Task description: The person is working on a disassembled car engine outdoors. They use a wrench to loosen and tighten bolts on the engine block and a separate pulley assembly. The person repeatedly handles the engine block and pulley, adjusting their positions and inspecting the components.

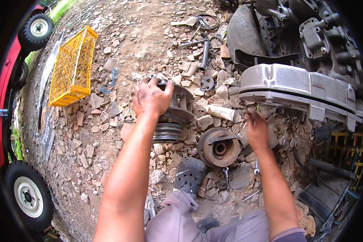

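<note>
My left hand (151,97) grips the top of a heavy dark metal hub with a grooved pulley (171,121) that stands on the rubble. My right hand (256,128) reaches toward the underside of a silver engine casing (294,86); its fingers are curled, and I cannot tell whether they hold anything. Between my hands lies a rusty round disc part (218,147) with a bar across it. A wrench (257,166) lies beside my right forearm.
A yellow plastic crate (72,66) lies at the upper left. A red vehicle's wheels (28,195) stand along the left edge. A tyre (242,32) and black engine parts sit at the upper right. My dark shoe (188,175) rests on broken stones; loose tools lie around.
</note>
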### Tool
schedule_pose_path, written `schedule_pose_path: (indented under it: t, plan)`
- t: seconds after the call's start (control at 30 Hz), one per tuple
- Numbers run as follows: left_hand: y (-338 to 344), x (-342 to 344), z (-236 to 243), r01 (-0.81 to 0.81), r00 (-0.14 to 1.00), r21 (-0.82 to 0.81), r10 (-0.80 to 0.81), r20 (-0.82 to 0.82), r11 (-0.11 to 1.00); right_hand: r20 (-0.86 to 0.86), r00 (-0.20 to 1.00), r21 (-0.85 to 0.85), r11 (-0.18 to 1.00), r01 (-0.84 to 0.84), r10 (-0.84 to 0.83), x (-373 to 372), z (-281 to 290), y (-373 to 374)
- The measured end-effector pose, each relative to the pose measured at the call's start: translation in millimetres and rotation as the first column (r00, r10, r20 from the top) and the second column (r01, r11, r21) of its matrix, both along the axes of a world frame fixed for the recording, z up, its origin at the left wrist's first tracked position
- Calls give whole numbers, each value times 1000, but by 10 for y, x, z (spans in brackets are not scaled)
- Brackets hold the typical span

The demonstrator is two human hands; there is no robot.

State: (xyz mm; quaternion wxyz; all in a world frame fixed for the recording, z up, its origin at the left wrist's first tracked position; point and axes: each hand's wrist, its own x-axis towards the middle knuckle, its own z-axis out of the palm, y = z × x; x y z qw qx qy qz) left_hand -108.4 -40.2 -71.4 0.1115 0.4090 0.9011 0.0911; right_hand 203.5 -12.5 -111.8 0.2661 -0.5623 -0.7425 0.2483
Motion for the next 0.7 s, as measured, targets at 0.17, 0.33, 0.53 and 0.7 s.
schedule_pose_path:
  t: [0.17,0.33,0.53,0.7]
  plan:
    - [4,7,15,9,1000,-11,-9,4,1000,-603,726,-601,787,-139,-331,-926,105,-514]
    - [-29,-37,-10,-6,1000,-14,6,3,1000,-621,-183,-476,552,-685,-762,-1086,1196,-276]
    - [-11,-14,0,-15,1000,-5,15,20,1000,-639,50,-446,316,-838,-768,-381,1109,-575]
    - [-1,2,41,-10,999,-11,11,44,1000,-287,948,-738,663,-128,-136,220,918,-533]
